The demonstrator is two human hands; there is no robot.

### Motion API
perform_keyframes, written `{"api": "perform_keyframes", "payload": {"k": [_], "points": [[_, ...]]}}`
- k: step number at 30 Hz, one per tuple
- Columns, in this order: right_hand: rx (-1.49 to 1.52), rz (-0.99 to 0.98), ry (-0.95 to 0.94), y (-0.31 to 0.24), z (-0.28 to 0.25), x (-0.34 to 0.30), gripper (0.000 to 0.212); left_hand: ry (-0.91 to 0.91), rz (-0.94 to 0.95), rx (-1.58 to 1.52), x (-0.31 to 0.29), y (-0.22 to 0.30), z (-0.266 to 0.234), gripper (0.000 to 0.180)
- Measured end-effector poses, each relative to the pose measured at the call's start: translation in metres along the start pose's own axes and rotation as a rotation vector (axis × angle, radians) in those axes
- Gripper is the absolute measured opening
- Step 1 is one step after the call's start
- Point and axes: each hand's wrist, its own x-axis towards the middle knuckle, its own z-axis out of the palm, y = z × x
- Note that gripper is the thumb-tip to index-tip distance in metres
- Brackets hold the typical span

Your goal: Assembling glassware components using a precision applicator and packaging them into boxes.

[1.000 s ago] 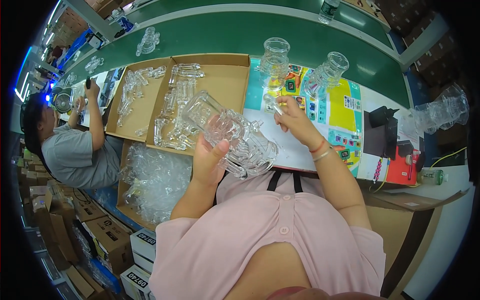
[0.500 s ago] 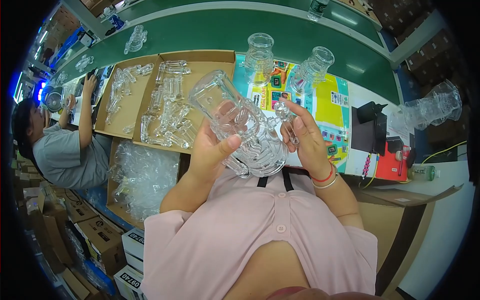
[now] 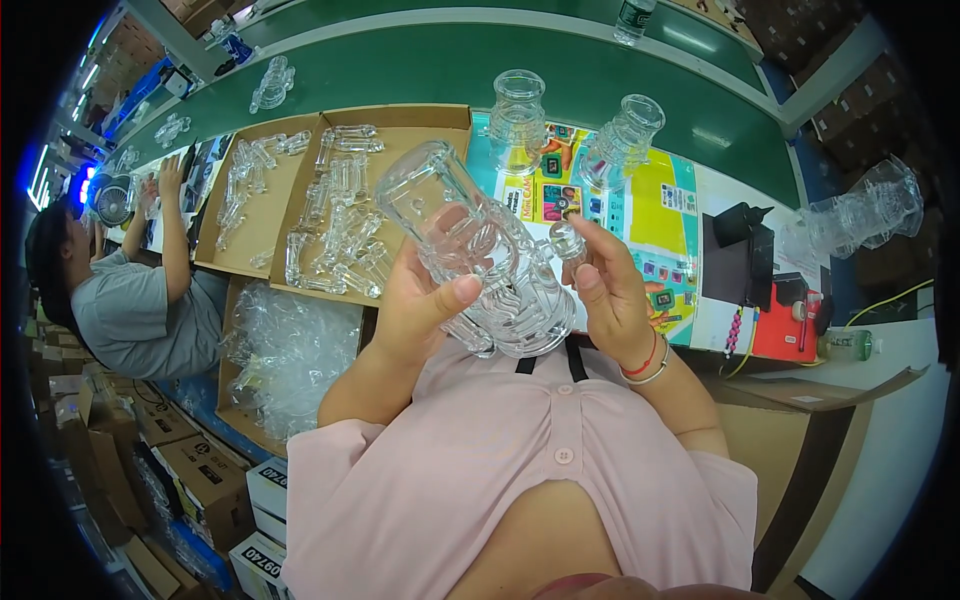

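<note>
My left hand (image 3: 425,300) is closed round a large clear glass water pipe (image 3: 425,185), holding it tilted in front of my chest. Its wide open mouth points up to the left, and curved inner tubes show in its rounded base. My right hand (image 3: 615,300) is closed, with thumb and fingers on a small clear glass piece (image 3: 567,240). That piece is at the pipe's right side, by its short side tube; whether it sits inside the tube I cannot tell.
Two similar glass vessels, one (image 3: 518,115) left of the other (image 3: 630,130), stand beyond my hands. Cardboard trays (image 3: 290,215) hold several small glass tubes. Below is a box of clear plastic bags (image 3: 290,350). Nested glassware (image 3: 865,210) lies right. A co-worker (image 3: 140,310) sits left.
The small glass piece has turned in my right fingers and shows its rounded end more. My right fingers have shifted slightly lower. The water pipe stays almost still in my left hand.
</note>
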Motion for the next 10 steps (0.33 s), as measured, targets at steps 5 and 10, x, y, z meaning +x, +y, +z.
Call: {"api": "perform_keyframes", "payload": {"k": [5, 10], "points": [[-0.131, -0.047, -0.026, -0.005, -0.006, -0.004, 0.041, -0.038, -0.038, -0.014, 0.002, 0.004, -0.001, 0.088], [-0.246, -0.204, -0.263, -0.004, -0.031, -0.009, 0.052, -0.148, -0.101, -0.010, 0.000, 0.006, -0.006, 0.092]]}}
